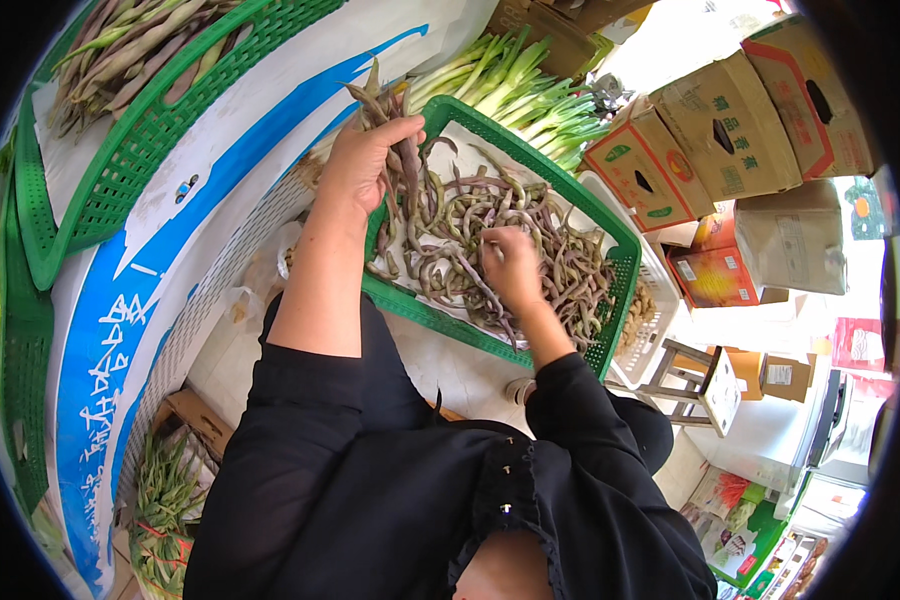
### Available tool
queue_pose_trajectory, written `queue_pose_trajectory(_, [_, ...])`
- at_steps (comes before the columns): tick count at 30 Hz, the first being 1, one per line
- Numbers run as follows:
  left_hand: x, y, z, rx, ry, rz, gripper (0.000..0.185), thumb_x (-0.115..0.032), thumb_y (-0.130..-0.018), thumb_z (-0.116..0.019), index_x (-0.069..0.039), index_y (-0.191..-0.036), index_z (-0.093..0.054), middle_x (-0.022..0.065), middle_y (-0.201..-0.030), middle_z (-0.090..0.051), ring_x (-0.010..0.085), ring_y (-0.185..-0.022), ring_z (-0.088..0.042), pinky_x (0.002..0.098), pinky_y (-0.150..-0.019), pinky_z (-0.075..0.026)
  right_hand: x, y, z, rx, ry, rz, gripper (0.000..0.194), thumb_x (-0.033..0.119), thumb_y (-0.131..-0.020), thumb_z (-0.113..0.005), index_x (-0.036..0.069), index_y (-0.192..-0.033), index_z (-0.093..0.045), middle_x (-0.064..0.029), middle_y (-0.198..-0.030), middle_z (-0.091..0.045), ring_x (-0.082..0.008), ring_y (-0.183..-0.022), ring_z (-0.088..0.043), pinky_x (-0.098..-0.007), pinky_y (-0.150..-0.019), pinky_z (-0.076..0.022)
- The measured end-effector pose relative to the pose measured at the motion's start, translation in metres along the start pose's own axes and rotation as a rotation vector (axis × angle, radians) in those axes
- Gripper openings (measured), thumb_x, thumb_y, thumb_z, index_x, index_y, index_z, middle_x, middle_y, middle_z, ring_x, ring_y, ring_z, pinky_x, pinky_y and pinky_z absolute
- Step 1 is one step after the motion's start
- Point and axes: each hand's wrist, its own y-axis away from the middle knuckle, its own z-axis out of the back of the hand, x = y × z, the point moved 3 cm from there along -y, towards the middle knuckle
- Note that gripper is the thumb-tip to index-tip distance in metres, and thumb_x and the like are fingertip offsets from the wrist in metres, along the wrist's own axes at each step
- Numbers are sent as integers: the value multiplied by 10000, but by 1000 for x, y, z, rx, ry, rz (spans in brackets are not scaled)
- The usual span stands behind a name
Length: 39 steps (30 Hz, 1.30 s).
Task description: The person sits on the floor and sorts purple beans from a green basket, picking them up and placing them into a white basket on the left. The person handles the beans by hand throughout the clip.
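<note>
My left hand (pixel 352 161) is closed around a bunch of purple-green bean pods (pixel 405 169), thumb across them. Some of their tips stick up past the fingers and others hang below, over the left side of a green plastic basket (pixel 469 334). Loose bean pods (pixel 570 259), many of them curled, lie heaped on a white lining in the basket. My right hand (pixel 511 262) is blurred over the middle of this heap with its fingers curled. A long pod lies right by those fingers; whether they grip anything cannot be made out.
Behind the basket lie leafy green onions (pixel 499 75). Cardboard boxes (pixel 724 124) are stacked at the right, above a small wooden stool (pixel 701 386). A white crate (pixel 656 319) borders the basket. Left, another green basket (pixel 142 139) holds more bean pods above a blue-and-white panel (pixel 157 217).
</note>
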Motion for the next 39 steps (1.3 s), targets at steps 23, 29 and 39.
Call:
queue_pose_trajectory(23, [-1,3,-1,6,-65,31,272,-89,-795,-734,-54,-1029,-600,77,-810,-660,177,-656,-639,308,-566,-516,-8,-21,44,-119,-1228,-703,249,60,-914,-627,-46,-1137,-601,-86,-952,-681,-135,-764,-653,-238,-697,-561])
queue_pose_trajectory(29, [-1,5,-4,1,-65,34,286,-86,-782,-746,-44,-1028,-605,79,-801,-656,176,-658,-636,301,-555,-510,-5,27,38,248,-23,-373,138,147,-785,-690,23,-842,-707,-160,-790,-690,-295,-722,-678,-374,-688,-538])
queue_pose_trajectory(39, [3,4,-7,10,-53,35,314,-79,-785,-746,-79,-1059,-594,84,-811,-659,179,-646,-640,307,-562,-519,5,46,13,461,60,-308,181,146,-758,-714,27,-873,-641,-167,-777,-666,-339,-764,-659,-407,-709,-523])
